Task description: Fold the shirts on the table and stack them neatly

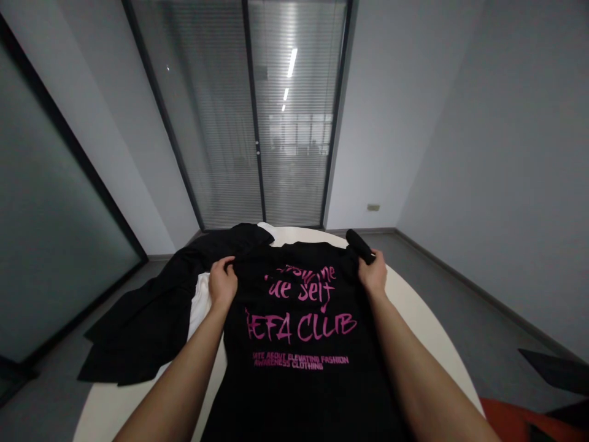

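A black T-shirt [299, 393] with pink lettering lies spread over the table, collar end away from me. My left hand [223, 283] is at its upper left edge, fingers curled onto the cloth. On the other side my right hand [373, 273] grips the upper right edge, and the black sleeve stands up past my fingers. Both sides of the shirt are folded or pulled inward, so parts of the lettering are hidden. Left of my left hand lies a heap of black clothing [142, 319], with a white garment [197, 301] showing beneath it.
The round cream table [423, 331] carries the clothes. Part of a red chair [515, 420] stands close at the lower right. Glass doors with blinds [221, 123] are beyond the table, and a grey wall [506, 153] runs along the right.
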### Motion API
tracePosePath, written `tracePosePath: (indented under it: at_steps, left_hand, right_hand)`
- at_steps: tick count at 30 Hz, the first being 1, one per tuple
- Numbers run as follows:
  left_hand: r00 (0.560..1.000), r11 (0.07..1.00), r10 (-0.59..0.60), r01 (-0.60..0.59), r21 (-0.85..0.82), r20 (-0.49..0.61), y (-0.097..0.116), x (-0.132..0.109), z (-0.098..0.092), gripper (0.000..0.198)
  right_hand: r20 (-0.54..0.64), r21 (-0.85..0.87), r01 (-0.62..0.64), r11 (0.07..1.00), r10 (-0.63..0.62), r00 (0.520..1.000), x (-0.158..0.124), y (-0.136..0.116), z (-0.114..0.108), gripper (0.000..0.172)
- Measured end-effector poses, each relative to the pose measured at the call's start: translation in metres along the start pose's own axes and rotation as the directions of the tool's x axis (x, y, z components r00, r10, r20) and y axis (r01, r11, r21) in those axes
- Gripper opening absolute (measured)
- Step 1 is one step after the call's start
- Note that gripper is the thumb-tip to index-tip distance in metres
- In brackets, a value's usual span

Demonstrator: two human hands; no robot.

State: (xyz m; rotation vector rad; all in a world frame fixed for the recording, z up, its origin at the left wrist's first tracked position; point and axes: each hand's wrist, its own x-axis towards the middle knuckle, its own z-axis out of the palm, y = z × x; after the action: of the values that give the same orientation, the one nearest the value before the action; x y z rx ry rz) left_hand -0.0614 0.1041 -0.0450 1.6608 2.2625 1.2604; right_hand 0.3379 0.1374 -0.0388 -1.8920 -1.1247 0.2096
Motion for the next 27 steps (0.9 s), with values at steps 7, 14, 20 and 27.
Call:
tracePosePath:
  at_steps: [7,14,20,27]
  left_hand:
    - [0.996,1.000,-0.004,0.003,0.009,0.093,-0.009,0.008,0.011,0.049]
    - [0.937,0.975,0.045,-0.117,0.189,0.346,-0.003,0.003,0.000,0.091]
    - [0.980,0.989,0.072,-0.094,0.114,0.186,0.001,0.013,-0.018,0.043]
    - [0.997,0.996,-0.048,0.044,0.080,0.055,0.000,0.020,-0.021,0.076]
  right_hand:
    - [0.143,0.089,0.064,0.994,-0.077,0.987,-0.001,-0.003,0.008,0.087]
    - [0.324,-0.355,0.068,0.933,0.054,0.945,0.000,-0.001,-0.003,0.074]
    - [0.113,-0.160,0.111,0.981,-0.093,0.989,0.010,0.008,-0.001,0.044]
    - [0.204,-0.123,0.074,0.990,-0.047,0.978,0.005,0.006,0.008,0.063]
